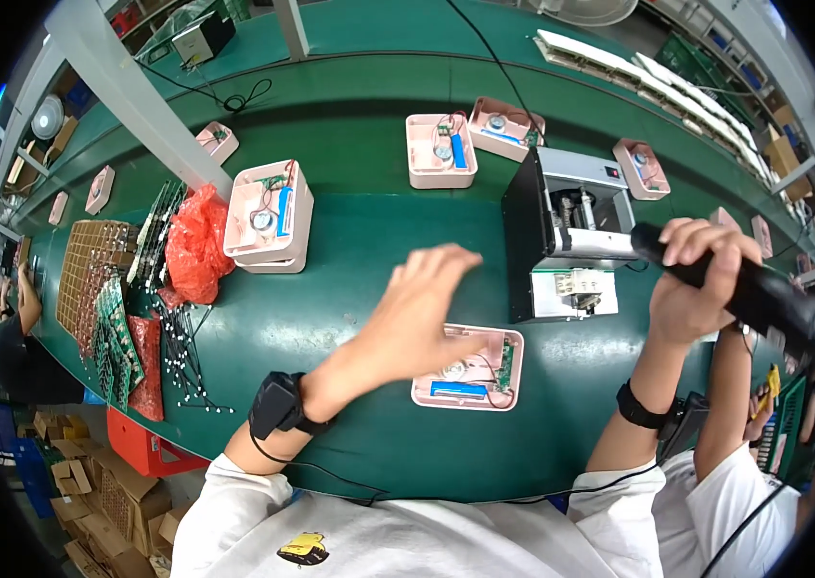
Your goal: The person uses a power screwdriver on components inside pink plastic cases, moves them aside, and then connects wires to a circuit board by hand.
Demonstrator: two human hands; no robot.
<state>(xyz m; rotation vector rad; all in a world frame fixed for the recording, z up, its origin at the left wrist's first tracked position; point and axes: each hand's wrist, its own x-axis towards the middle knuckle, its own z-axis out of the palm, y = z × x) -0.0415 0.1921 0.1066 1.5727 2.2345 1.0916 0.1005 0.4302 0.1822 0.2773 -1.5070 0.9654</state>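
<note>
My left hand (417, 313) hovers open, fingers together and stretched, just above and to the left of a pink open casing (473, 371) with a blue battery and a small green circuit board inside. My right hand (691, 279) is raised at the right and grips a black electric screwdriver (759, 289), its tip pointing up-left toward a grey and black screw feeder machine (566, 236). Both wrists wear black bands.
Further pink casings lie on the green conveyor: a stack of two (271, 217), one (441, 149) and another (506, 125) farther back. A red bag (197, 246), green circuit boards (114, 332) and a cardboard grid tray (90, 265) sit at the left. Another person's arm (725, 405) is at the right.
</note>
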